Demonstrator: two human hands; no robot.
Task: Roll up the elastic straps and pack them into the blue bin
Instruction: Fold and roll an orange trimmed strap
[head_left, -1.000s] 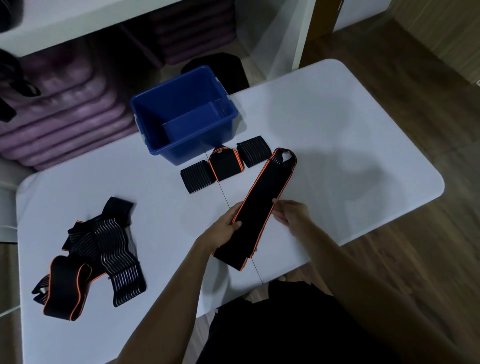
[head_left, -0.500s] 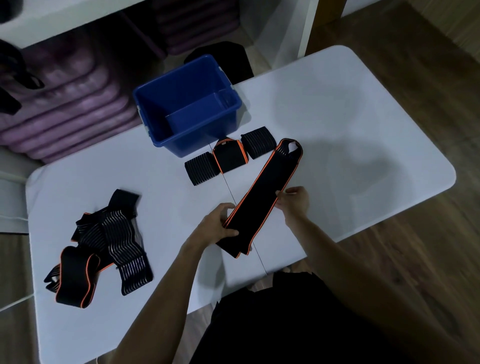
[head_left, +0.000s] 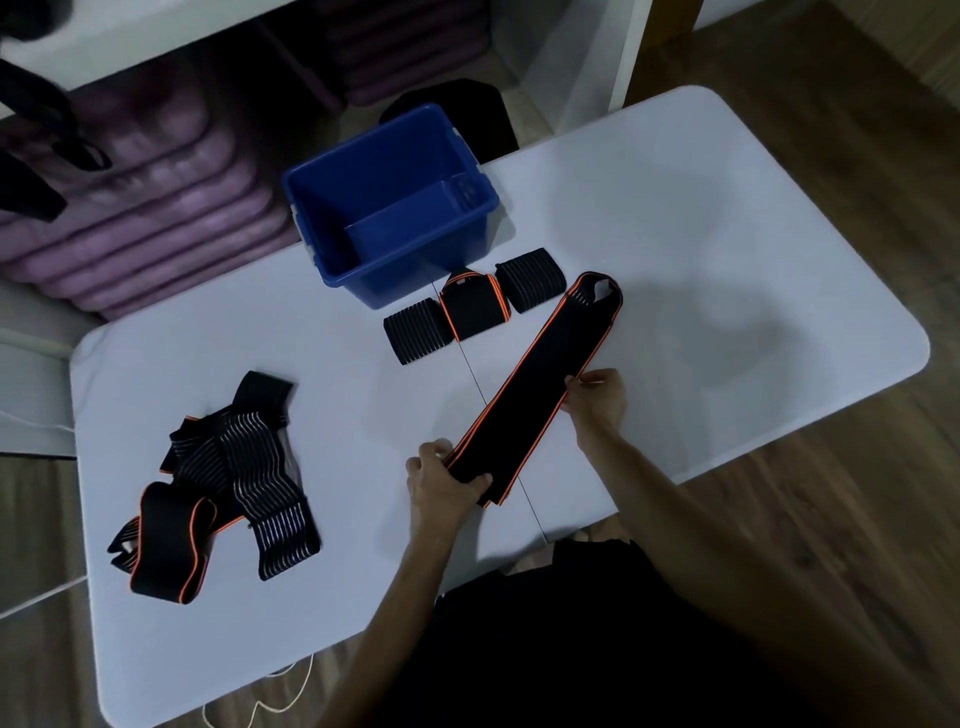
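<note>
A long black strap with orange edges (head_left: 540, 384) lies diagonally on the white table (head_left: 727, 270). My left hand (head_left: 441, 483) grips its near end, thumb over the top. My right hand (head_left: 597, 397) pinches its right edge near the middle. The strap's far end has a loop close to the rolled straps. Three rolled straps sit in a row in front of the blue bin (head_left: 389, 208): a striped one (head_left: 415, 330), an orange-edged one (head_left: 475, 306) and another striped one (head_left: 530, 278). The bin looks empty inside.
A tangled pile of unrolled straps (head_left: 223, 483) lies at the table's left. Purple mats (head_left: 140, 208) are stacked on shelves behind the table. A black stool (head_left: 467, 111) stands behind the bin. Wooden floor lies to the right.
My left hand has slid down to the strap's near end and closed over it. My right hand stays pinched on the right edge. The view has shifted slightly.
</note>
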